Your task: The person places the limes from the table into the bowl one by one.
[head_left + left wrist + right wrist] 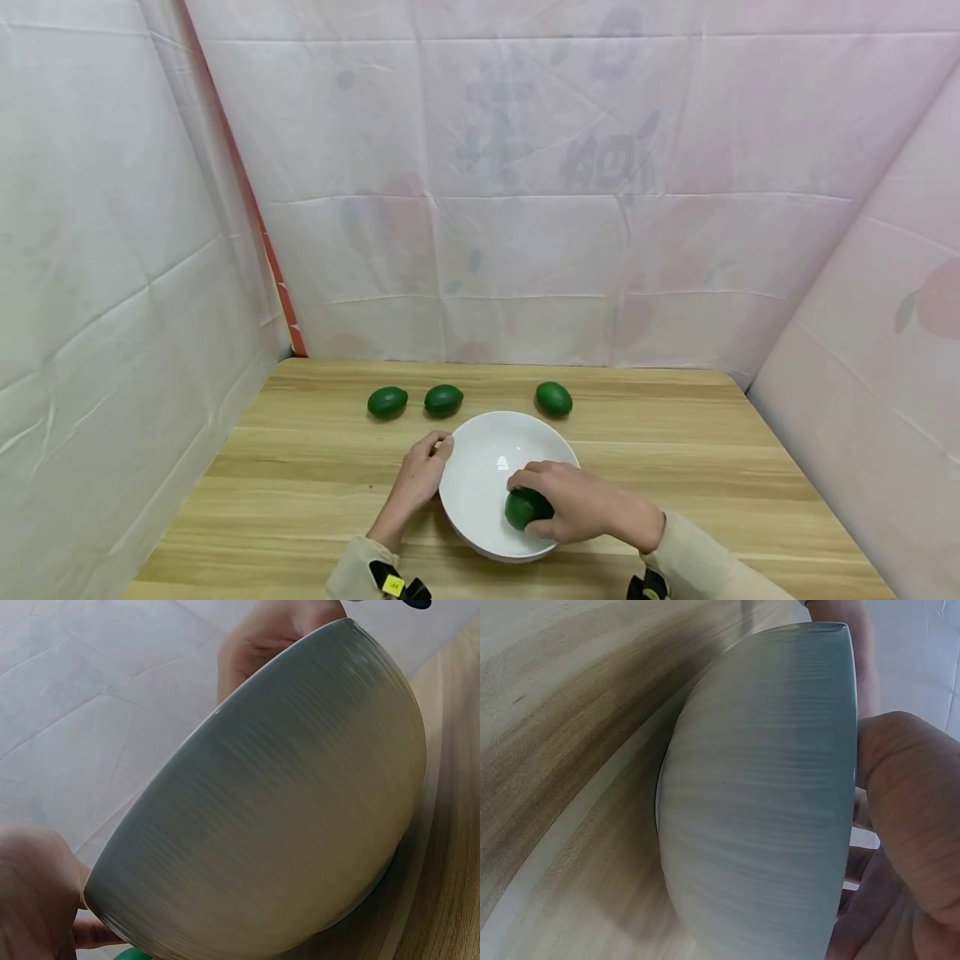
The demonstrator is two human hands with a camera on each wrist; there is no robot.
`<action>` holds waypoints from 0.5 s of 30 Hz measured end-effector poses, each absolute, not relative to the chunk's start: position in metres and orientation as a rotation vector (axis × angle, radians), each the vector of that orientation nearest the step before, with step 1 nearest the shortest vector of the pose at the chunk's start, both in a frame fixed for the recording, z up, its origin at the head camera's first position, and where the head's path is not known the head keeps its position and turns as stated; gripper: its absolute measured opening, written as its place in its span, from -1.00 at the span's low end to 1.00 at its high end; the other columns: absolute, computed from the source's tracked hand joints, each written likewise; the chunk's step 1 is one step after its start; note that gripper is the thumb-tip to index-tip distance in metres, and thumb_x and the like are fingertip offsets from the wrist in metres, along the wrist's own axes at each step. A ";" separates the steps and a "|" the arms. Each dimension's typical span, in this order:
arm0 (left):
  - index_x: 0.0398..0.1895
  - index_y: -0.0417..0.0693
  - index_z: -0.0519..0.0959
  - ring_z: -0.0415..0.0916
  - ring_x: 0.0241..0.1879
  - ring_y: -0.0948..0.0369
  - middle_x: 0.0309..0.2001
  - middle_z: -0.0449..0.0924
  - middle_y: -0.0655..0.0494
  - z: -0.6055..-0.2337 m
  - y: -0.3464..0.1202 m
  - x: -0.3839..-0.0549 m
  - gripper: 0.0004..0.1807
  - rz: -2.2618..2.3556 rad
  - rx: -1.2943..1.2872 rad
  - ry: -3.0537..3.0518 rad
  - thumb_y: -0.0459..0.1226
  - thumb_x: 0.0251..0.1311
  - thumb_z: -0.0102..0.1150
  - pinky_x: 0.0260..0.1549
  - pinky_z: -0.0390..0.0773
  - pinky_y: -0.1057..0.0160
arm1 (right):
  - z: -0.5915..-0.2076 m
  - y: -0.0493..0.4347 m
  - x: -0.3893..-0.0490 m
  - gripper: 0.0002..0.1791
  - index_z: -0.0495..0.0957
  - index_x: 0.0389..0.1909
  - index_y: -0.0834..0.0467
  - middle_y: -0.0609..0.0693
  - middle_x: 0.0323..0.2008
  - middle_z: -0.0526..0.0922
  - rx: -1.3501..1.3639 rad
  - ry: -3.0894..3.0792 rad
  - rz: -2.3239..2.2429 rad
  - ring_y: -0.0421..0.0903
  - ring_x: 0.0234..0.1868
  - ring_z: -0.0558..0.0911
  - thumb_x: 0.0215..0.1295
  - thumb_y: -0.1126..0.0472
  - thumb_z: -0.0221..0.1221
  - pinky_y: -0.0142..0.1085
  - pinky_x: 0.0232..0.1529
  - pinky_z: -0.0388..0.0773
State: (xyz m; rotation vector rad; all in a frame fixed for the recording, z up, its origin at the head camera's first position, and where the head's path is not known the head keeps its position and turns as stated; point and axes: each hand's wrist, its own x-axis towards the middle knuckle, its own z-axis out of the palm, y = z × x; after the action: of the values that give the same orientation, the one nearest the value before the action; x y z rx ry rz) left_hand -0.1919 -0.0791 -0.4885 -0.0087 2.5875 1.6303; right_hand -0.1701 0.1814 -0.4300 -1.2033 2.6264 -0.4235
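Observation:
A white bowl stands at the front middle of the wooden table. My left hand grips its left rim, the thumb over the edge; in the left wrist view that hand is at the rim beside the bowl's ribbed outer wall. Inside the bowl, toward its right side, my right hand holds a dark green lime with fingers and thumb curled round it. From the right wrist view, the right hand reaches over the rim, and the bowl wall hides the lime.
Behind the bowl, two limes, a left one and another, lie to the left, and a third lime to the right. White printed sheets hang at the back and both sides of the table.

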 end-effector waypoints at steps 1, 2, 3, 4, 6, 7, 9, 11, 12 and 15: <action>0.19 -0.01 0.59 0.50 -0.22 0.17 -0.15 0.62 -0.02 -0.489 -0.079 -0.192 -0.55 1.628 -0.009 2.589 0.03 0.55 -0.12 -0.23 0.46 0.21 | -0.431 0.182 -0.171 -0.55 0.58 0.12 0.04 -0.14 -0.01 0.66 -1.196 2.614 -0.439 -0.38 -0.05 0.56 0.23 0.09 0.40 -0.38 0.00 0.57; 0.18 -0.01 0.59 0.50 -0.22 0.17 -0.15 0.62 -0.02 -0.489 -0.079 -0.192 -0.55 1.629 -0.014 2.589 0.03 0.55 -0.12 -0.22 0.46 0.22 | -0.431 0.182 -0.171 -0.56 0.58 0.12 0.04 -0.14 -0.02 0.66 -1.192 2.602 -0.452 -0.39 -0.06 0.55 0.23 0.09 0.39 -0.39 0.00 0.57; 0.18 -0.02 0.59 0.50 -0.22 0.17 -0.15 0.63 -0.02 -0.489 -0.079 -0.192 -0.55 1.630 -0.010 2.593 0.03 0.55 -0.12 -0.23 0.45 0.22 | -0.432 0.182 -0.172 -0.56 0.58 0.12 0.04 -0.14 -0.02 0.66 -1.192 2.590 -0.465 -0.39 -0.07 0.55 0.23 0.10 0.39 -0.40 -0.01 0.56; 0.18 -0.01 0.59 0.50 -0.22 0.17 -0.15 0.63 -0.02 -0.489 -0.079 -0.192 -0.56 1.632 -0.014 2.595 0.03 0.55 -0.12 -0.23 0.45 0.23 | -0.432 0.182 -0.172 -0.56 0.58 0.12 0.05 -0.14 -0.02 0.66 -1.195 2.579 -0.475 -0.40 -0.08 0.55 0.23 0.10 0.39 -0.40 -0.02 0.56; 0.18 -0.01 0.59 0.49 -0.22 0.17 -0.15 0.62 -0.02 -0.490 -0.078 -0.192 -0.55 1.632 -0.021 2.593 0.03 0.55 -0.13 -0.24 0.44 0.24 | -0.433 0.182 -0.174 -0.57 0.58 0.12 0.05 -0.14 -0.03 0.67 -1.192 2.559 -0.495 -0.40 -0.09 0.55 0.23 0.10 0.38 -0.42 -0.03 0.55; 0.18 -0.02 0.59 0.50 -0.22 0.18 -0.15 0.62 -0.02 -0.490 -0.078 -0.192 -0.56 1.634 -0.022 2.595 0.02 0.56 -0.13 -0.24 0.45 0.24 | -0.434 0.182 -0.174 -0.57 0.58 0.12 0.05 -0.14 -0.03 0.67 -1.192 2.549 -0.506 -0.40 -0.09 0.55 0.23 0.10 0.38 -0.42 -0.04 0.54; 0.19 -0.03 0.59 0.50 -0.22 0.17 -0.14 0.63 -0.02 -0.490 -0.078 -0.192 -0.56 1.635 -0.028 2.597 0.00 0.56 -0.13 -0.24 0.45 0.24 | -0.434 0.182 -0.175 -0.57 0.58 0.11 0.05 -0.14 -0.04 0.67 -1.191 2.530 -0.527 -0.40 -0.10 0.55 0.23 0.10 0.39 -0.44 -0.06 0.53; 0.20 -0.02 0.58 0.50 -0.21 0.17 -0.13 0.62 -0.02 -0.491 -0.078 -0.193 -0.56 1.632 -0.035 2.591 0.01 0.56 -0.14 -0.23 0.45 0.23 | -0.435 0.182 -0.176 -0.57 0.59 0.11 0.05 -0.15 -0.04 0.67 -1.184 2.514 -0.546 -0.40 -0.10 0.55 0.23 0.10 0.39 -0.45 -0.06 0.52; 0.20 -0.01 0.58 0.50 -0.20 0.16 -0.13 0.62 -0.02 -0.492 -0.078 -0.193 -0.56 1.631 -0.036 2.587 0.01 0.56 -0.14 -0.22 0.45 0.23 | -0.436 0.182 -0.176 -0.57 0.59 0.11 0.05 -0.15 -0.04 0.68 -1.183 2.508 -0.551 -0.40 -0.10 0.55 0.22 0.10 0.39 -0.45 -0.06 0.52; 0.21 -0.01 0.58 0.49 -0.21 0.15 -0.14 0.62 -0.02 -0.493 -0.078 -0.193 -0.56 1.625 -0.034 2.584 0.01 0.57 -0.15 -0.22 0.45 0.22 | -0.437 0.181 -0.176 -0.57 0.59 0.11 0.04 -0.17 -0.04 0.68 -1.179 2.502 -0.547 -0.41 -0.10 0.55 0.23 0.09 0.40 -0.45 -0.05 0.52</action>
State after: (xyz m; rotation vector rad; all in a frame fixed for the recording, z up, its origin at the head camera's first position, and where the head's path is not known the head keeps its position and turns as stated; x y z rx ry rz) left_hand -0.1926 -0.0782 -0.4934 -0.0336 2.5841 1.6251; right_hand -0.1764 0.1811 -0.4370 -1.1785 2.5024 -0.5466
